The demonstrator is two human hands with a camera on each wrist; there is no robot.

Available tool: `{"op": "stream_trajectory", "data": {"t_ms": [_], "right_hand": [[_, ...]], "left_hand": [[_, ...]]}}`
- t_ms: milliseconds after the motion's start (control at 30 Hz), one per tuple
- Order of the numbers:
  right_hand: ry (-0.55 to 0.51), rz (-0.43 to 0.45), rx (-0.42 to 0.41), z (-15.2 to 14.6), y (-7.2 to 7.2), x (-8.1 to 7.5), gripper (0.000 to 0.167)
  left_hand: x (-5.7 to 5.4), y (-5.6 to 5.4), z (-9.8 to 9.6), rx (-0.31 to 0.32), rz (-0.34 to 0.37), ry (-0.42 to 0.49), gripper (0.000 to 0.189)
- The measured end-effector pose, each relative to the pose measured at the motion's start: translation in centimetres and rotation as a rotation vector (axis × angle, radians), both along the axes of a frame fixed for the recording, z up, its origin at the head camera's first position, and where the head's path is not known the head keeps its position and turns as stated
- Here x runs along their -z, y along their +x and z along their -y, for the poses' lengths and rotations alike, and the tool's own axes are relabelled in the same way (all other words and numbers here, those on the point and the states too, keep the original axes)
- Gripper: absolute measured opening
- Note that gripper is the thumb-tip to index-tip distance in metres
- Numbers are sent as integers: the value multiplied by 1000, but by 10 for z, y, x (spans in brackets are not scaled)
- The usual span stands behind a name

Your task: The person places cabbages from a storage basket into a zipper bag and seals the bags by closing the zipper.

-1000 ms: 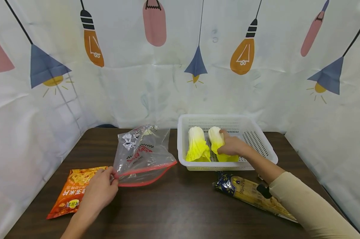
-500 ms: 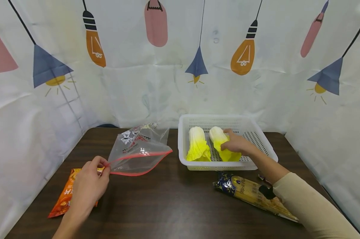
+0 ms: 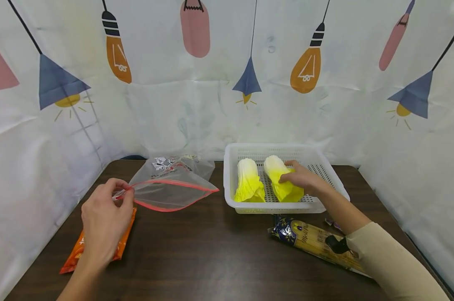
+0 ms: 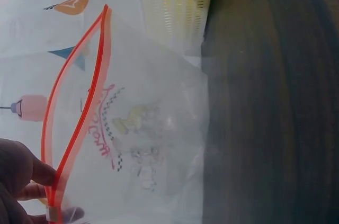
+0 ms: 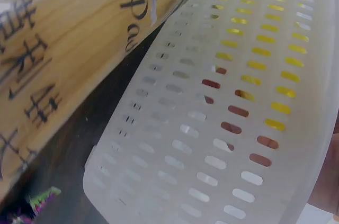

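Note:
My left hand (image 3: 106,217) pinches one end of the red-edged mouth of a clear zip bag (image 3: 181,196). The bag's mouth gapes apart, and printed figures show on its far side. In the left wrist view, the thumb and fingers (image 4: 39,173) hold the bag's red strip at its corner. Reaching into the white basket (image 3: 275,208), my right hand (image 3: 306,177) grips a yellow-and-white napa cabbage (image 3: 277,177) from its right side. A second napa cabbage (image 3: 248,179) lies to its left. The right wrist view shows mostly basket wall (image 5: 169,155), with the hand largely hidden behind it.
An orange snack packet (image 3: 125,238) lies partly under my left hand. In front of the basket lies a long pasta packet (image 3: 313,240), partly covered by my right forearm. A small purple thing (image 3: 333,224) sits beside that arm. A printed cloth (image 3: 166,113) hangs behind the table.
My left hand has raised the bag's mouth and drawn it left, and its mouth gapes wider. My right hand has closed round the right cabbage, which has tilted and shifted slightly.

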State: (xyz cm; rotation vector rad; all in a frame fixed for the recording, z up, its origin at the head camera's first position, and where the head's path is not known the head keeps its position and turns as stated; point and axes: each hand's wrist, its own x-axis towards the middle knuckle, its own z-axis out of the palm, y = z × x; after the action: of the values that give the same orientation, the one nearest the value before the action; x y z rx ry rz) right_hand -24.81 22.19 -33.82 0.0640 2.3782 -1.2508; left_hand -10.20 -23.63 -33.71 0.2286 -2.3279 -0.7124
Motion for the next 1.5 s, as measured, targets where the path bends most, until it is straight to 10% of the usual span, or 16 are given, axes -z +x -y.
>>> {"op": "stream_trajectory", "data": {"t_ms": [700, 1500], "right_hand": [[-198, -172, 58, 7, 35, -26, 83], [-439, -303, -176, 39, 88, -54, 65]], "left_hand": [[-31, -25, -24, -8, -255, 36, 14], [-43, -35, -55, -18, -334, -56, 16]]}}
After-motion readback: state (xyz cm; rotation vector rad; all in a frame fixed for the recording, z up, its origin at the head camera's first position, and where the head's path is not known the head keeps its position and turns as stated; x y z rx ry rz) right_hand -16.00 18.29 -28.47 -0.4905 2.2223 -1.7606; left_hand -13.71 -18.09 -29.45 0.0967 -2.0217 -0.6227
